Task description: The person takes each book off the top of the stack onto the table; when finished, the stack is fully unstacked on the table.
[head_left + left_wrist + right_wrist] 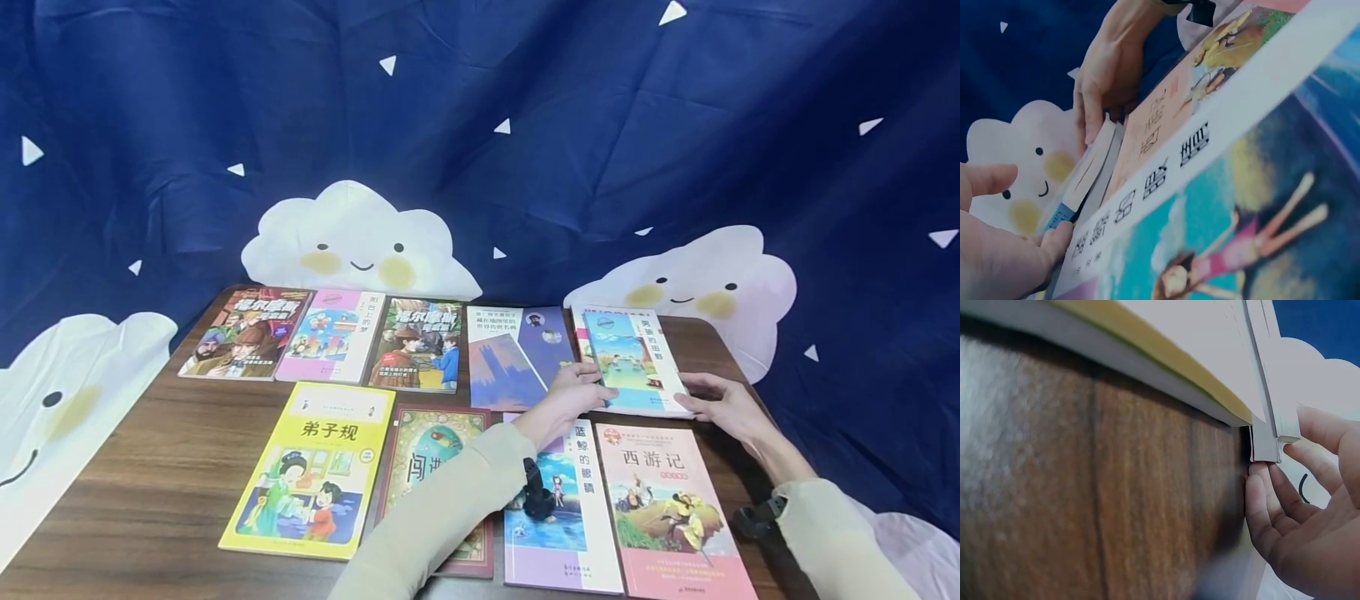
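Observation:
A book with a blue-and-green landscape cover and a white title strip (626, 354) lies on top of another book (582, 333), whose edges peek out at the left and back. My left hand (566, 396) holds the top book at its near left corner, thumb against the near edge. At the near right corner, my right hand (723, 408) grips it between thumb and finger. In the right wrist view, other fingers (1260, 506) of that hand touch the lower book's corner (1266, 447). The books' near edges (1088, 172) show in the left wrist view.
Several books lie in two rows on the wooden table (135, 467). Near my hands are a pink book (667, 500), a blue-whale book (551, 533) and a purple map book (502, 367). Further left lies a yellow book (315, 475). A blue cloud-patterned cloth (450, 125) hangs behind.

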